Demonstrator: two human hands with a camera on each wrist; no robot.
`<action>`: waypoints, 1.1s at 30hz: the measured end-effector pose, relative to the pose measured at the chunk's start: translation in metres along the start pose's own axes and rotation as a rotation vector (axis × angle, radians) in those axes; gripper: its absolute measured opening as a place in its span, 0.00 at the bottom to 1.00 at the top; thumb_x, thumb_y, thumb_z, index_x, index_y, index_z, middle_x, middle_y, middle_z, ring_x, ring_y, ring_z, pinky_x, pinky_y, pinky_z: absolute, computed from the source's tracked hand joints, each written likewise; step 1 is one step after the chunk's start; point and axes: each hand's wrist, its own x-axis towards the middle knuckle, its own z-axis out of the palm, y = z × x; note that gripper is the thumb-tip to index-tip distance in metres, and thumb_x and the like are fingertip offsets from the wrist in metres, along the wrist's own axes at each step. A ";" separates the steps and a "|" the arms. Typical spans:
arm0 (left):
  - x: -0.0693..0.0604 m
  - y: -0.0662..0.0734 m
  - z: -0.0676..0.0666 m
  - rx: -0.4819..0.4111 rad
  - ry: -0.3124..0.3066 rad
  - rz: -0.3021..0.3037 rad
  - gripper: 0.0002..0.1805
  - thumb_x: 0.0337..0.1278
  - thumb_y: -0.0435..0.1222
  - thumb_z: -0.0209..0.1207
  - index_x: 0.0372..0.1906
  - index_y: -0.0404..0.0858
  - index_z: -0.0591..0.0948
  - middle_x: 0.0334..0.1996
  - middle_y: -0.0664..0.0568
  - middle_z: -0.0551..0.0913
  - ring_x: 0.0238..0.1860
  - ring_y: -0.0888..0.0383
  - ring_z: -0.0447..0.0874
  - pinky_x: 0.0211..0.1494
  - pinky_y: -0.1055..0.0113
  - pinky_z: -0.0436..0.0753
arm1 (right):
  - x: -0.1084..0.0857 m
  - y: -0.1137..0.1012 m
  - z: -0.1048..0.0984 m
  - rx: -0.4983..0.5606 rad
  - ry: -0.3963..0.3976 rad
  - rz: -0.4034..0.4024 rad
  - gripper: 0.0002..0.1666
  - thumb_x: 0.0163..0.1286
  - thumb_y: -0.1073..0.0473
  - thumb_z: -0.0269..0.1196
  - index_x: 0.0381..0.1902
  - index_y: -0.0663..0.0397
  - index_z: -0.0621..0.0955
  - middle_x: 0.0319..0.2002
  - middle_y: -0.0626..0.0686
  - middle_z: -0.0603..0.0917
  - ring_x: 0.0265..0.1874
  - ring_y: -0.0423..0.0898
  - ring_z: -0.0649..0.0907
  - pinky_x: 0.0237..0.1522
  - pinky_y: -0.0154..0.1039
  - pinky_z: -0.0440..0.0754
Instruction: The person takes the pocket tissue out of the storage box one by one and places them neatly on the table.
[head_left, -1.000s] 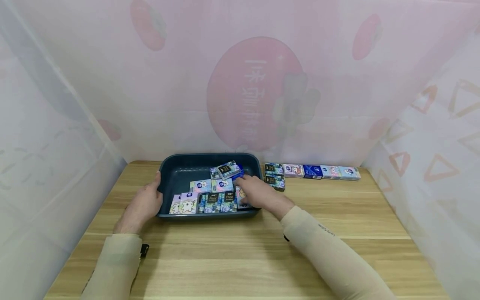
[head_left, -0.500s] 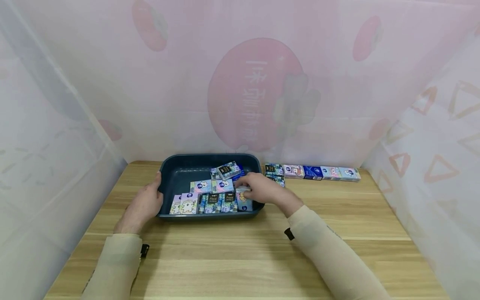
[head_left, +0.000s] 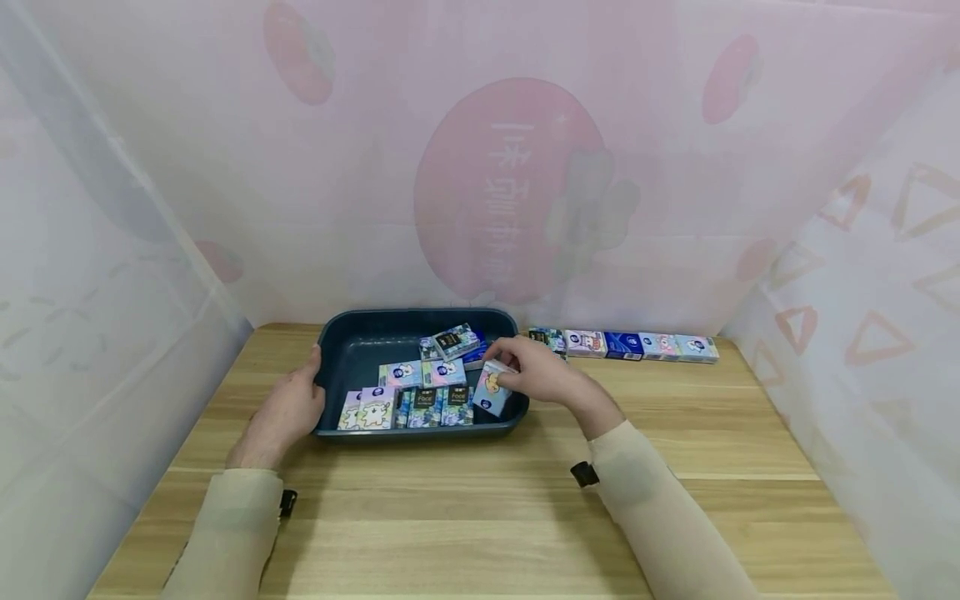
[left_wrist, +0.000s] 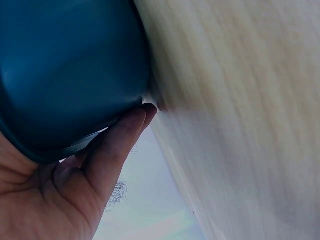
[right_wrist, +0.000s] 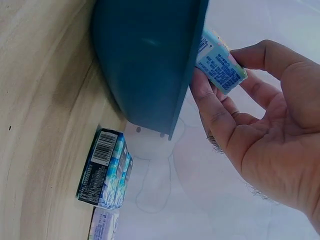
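Nearest you, your two beige sleeves (head_left: 225,533) come in over the near edge of the pale wood-grain desk (head_left: 450,517). Your left hand (head_left: 285,412) lies against the left outer wall of the dark teal rectangular tray (head_left: 360,354), its grip fairly straight along that side rather than wrapped round anything. Your right hand (head_left: 540,375) has its grip clamped on a light blue boxy packet with a yellow figure (head_left: 491,389), pinched between thumb and fingers; you hold it tilted by the tray's right wall, towards its near right corner.

In the tray's near left corner you have two pale packets with white figures (head_left: 377,408), then dark floral packets with black labels (head_left: 441,408) beside them. Behind these lie two pale blue-and-pink packets (head_left: 444,372), and farther back a tilted dark floral packet (head_left: 456,340) near a deep blue packet (head_left: 476,358).

Beyond the tray's right end, a row of small mixed-colour packets (head_left: 624,345) runs along the desk's far edge towards its far right corner. Behind stands a pale pink printed backdrop (head_left: 337,183).
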 end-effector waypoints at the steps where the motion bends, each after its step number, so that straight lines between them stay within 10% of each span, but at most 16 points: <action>1: 0.000 -0.001 0.001 0.000 0.000 -0.001 0.43 0.87 0.30 0.46 0.96 0.27 0.46 0.32 0.43 0.75 0.20 0.55 0.71 0.29 0.58 0.75 | -0.001 0.001 -0.001 0.022 0.008 0.004 0.22 0.81 0.64 0.68 0.70 0.56 0.88 0.44 0.54 0.84 0.38 0.46 0.77 0.44 0.41 0.77; 25: -0.001 0.000 -0.001 -0.007 0.004 0.005 0.43 0.87 0.29 0.46 0.96 0.26 0.47 0.31 0.43 0.75 0.20 0.55 0.71 0.28 0.58 0.75 | -0.034 0.039 -0.026 0.356 0.227 0.166 0.24 0.86 0.64 0.66 0.75 0.63 0.80 0.58 0.65 0.82 0.48 0.50 0.85 0.43 0.33 0.89; 33: -0.001 0.000 -0.003 -0.001 0.000 -0.006 0.43 0.87 0.29 0.47 0.96 0.27 0.46 0.32 0.42 0.76 0.21 0.54 0.72 0.28 0.59 0.75 | -0.045 0.055 -0.035 0.409 0.260 0.188 0.26 0.88 0.64 0.64 0.78 0.65 0.76 0.58 0.64 0.81 0.54 0.62 0.90 0.59 0.49 0.97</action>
